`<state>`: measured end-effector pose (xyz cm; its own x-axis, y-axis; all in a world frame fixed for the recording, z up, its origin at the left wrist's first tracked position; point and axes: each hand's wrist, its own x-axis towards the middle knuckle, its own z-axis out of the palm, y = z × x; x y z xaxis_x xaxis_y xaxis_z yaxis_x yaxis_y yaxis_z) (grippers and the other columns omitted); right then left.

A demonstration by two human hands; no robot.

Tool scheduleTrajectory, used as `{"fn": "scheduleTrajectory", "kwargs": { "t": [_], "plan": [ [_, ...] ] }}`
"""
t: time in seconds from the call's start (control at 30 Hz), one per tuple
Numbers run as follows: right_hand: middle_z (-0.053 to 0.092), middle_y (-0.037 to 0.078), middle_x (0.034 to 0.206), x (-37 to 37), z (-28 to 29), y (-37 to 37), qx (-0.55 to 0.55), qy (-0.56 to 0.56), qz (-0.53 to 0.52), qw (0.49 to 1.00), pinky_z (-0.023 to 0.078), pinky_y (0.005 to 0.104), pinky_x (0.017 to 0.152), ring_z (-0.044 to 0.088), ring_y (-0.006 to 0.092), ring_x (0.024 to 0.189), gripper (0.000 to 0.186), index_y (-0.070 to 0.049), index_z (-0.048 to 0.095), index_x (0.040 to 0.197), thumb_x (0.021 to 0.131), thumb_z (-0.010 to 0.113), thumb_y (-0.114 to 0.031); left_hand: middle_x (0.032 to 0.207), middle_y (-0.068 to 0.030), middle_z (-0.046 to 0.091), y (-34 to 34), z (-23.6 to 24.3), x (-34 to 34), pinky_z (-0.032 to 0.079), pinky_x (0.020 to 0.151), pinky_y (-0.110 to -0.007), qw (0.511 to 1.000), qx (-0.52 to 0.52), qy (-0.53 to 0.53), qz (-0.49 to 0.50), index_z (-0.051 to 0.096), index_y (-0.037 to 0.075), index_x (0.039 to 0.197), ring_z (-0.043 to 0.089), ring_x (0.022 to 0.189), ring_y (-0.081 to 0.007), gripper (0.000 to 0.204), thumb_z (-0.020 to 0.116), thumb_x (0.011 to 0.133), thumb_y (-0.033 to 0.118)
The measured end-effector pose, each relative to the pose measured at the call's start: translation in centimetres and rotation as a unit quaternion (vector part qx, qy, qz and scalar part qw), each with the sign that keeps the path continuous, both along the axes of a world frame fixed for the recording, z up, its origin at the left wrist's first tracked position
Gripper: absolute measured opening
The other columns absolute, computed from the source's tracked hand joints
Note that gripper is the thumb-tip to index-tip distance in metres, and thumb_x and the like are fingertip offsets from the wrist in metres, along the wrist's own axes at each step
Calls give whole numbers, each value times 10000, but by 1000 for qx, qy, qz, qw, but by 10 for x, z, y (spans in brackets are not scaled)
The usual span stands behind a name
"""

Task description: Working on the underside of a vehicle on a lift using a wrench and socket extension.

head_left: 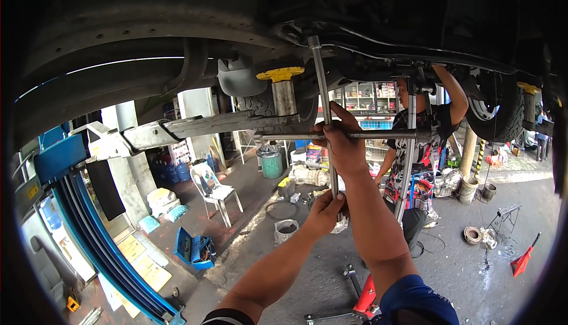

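Note:
Above me is the dark underside of a raised vehicle point(236, 26). A long steel socket extension bar point(321, 76) runs nearly upright, its upper end against the underside. A steel crossbar point(284, 136) lies level across it, roughly at mid-length. My right hand point(345, 150) is closed where the two bars meet, the upper thumb or finger lying along the upright one. Lower down, my left hand point(324, 211) is wrapped round the bottom end of the extension bar. What the bar's top sits on is too dark to make out.
A co-worker point(417, 141) stands right, one arm raised to the underside, beside a silver jack post point(407, 165) near a red jack base point(367, 298). A lift arm point(207, 126) with a yellow pad point(280, 74) spans the left. Beyond stand a chair point(216, 186) and blue toolbox point(194, 248).

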<state>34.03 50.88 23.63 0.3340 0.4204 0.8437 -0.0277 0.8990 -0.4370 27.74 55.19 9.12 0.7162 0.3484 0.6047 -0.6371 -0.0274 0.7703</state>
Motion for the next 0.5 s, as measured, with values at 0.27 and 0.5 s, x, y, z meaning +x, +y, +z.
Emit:
{"fn": "scheduleTrajectory", "kwargs": {
  "t": [0.27, 0.5],
  "plan": [
    [556, 27, 756, -5, 2, 6, 35, -79, -185, 979, 472, 219, 585, 538, 76, 670, 496, 7, 370, 1364, 897, 532, -32, 734, -44, 601, -15, 13, -10, 452, 570, -256, 997, -67, 31, 15, 549, 7, 911, 565, 643, -98, 284, 460, 995, 263],
    [661, 142, 900, 29, 9, 22, -44, 45, 261, 963, 580, 360, 676, 650, 323, 870, 562, -46, 482, 1262, 927, 473, -497, 655, -15, 553, -17, 31, -10, 423, 535, -254, 966, 91, 98, 221, 525, 32, 896, 540, 578, -103, 220, 495, 975, 236]
  ]
}}
